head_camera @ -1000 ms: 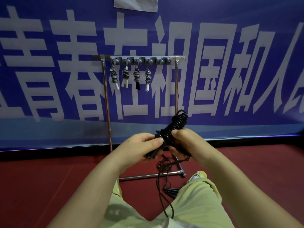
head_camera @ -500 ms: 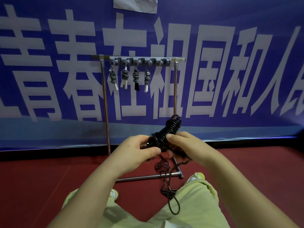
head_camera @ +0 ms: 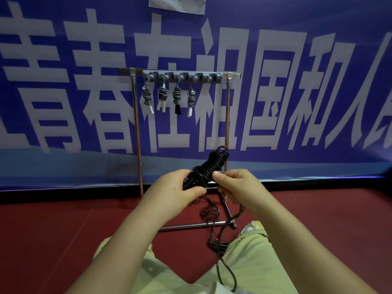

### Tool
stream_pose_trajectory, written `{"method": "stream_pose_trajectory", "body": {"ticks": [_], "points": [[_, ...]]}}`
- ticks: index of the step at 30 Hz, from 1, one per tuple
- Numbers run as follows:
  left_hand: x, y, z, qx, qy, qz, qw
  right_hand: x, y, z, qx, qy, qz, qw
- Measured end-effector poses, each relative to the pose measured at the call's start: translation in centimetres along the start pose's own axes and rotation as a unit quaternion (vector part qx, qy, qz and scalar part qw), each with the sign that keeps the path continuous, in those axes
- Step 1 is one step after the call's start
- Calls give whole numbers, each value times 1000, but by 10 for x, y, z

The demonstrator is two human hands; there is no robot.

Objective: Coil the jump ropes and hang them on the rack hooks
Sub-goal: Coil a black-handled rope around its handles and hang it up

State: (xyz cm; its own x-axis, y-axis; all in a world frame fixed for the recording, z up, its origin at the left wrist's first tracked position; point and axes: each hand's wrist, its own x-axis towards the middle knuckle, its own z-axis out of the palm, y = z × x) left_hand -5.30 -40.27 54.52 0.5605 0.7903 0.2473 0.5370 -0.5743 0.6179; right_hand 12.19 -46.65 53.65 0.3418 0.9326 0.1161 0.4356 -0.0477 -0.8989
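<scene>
Both hands wrapping a black jump rope (head_camera: 212,166)
Left hand (head_camera: 174,192) grips the bundle's lower end; right hand (head_camera: 237,185) pinches its middle, below the rack (head_camera: 228,124).

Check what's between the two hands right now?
Head view: only the black coiled jump rope lies between the left hand and right hand; both hold it.

Rope handles (head_camera: 189,183) hidden behind left hand (head_camera: 172,193), banner (head_camera: 318,92) cropped

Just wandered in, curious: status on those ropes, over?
Left hand and right hand both gripping black rope bundle. Loose tail still unwound. Four coils on rack; right hooks free.
</scene>
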Motion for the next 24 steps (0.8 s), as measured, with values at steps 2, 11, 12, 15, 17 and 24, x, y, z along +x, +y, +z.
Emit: {"method": "stream_pose_trajectory", "body": {"ticks": [2,11,12,15,17,24], "points": [[0,5,1,74,22,13,997,1,4,0,72,-10,10,997],[-9,15,-7,183,90,84,975,-4,-1,3,152,-33,-38,987],[-8,15,-7,178,85,87,977,-4,-1,2,143,-21,-39,989],[-8,14,-6,77,26,59,995,-3,2,-1,107,11,-32,994],[-7,12,-7,-77,-23,25,996,-3,3,-2,102,14,-36,994],[-3,-8,-9,-497,-227,-119,829,-9,-3,2,26,-25,-70,997]]}}
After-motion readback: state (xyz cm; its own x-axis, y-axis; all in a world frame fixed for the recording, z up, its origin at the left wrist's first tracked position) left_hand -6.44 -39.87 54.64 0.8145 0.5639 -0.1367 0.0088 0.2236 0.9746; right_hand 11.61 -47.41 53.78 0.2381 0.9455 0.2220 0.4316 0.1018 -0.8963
